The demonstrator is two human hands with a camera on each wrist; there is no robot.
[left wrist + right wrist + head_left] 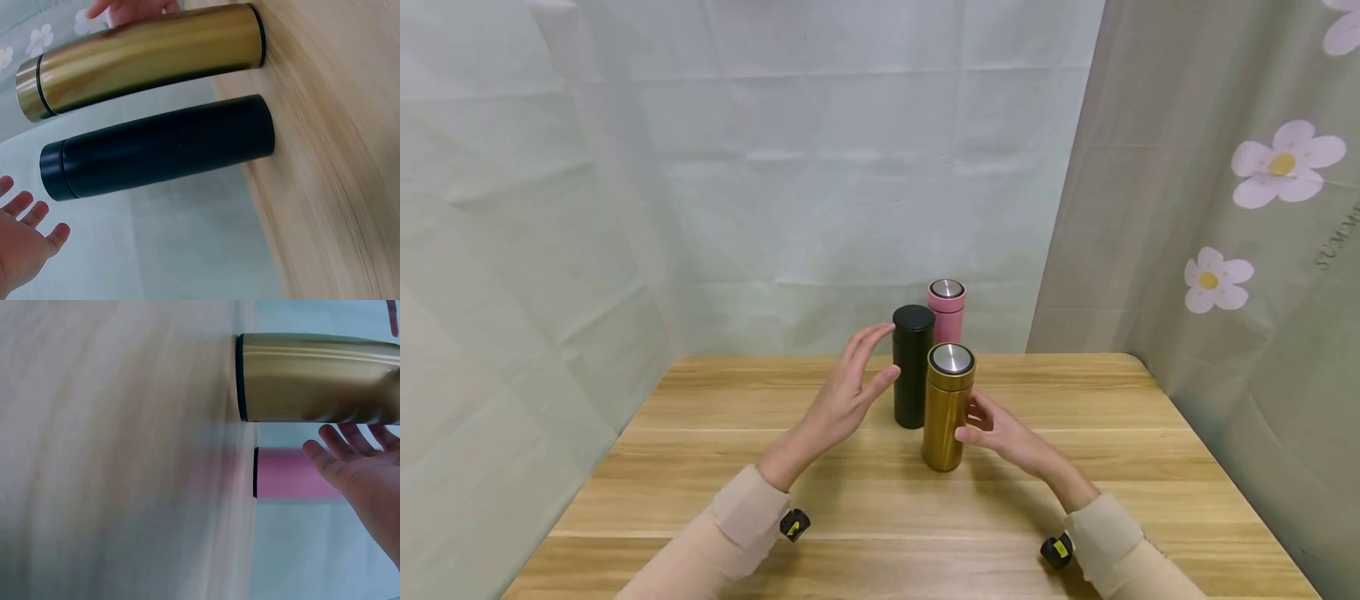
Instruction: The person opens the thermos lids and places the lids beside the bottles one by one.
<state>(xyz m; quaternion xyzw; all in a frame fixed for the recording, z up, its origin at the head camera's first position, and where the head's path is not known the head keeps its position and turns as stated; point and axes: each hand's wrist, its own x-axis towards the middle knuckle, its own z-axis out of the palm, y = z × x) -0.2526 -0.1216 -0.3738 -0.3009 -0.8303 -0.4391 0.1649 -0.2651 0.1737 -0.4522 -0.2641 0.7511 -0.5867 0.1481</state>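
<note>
A gold vacuum flask (946, 421) with a silver-topped lid stands upright on the table, nearest to me. Just behind it to the left is a black vacuum flask (912, 371), also upright. The pink vacuum flask (948, 323) stands farther back, its lower part hidden in the head view. My left hand (841, 398) is raised at the left of the black flask, fingers extended and thumb apart, holding nothing. On the gold flask's right side is my right hand (1009, 435); in the right wrist view its relaxed fingers (337, 447) lie right beside the flask wall.
The flasks stand on a wood-grain table (685, 467). A pale cloth backdrop (850, 183) hangs behind the table's far edge, and a grey curtain with printed flowers (1285, 165) hangs at the right. Each wrist wears a small black device (794, 524).
</note>
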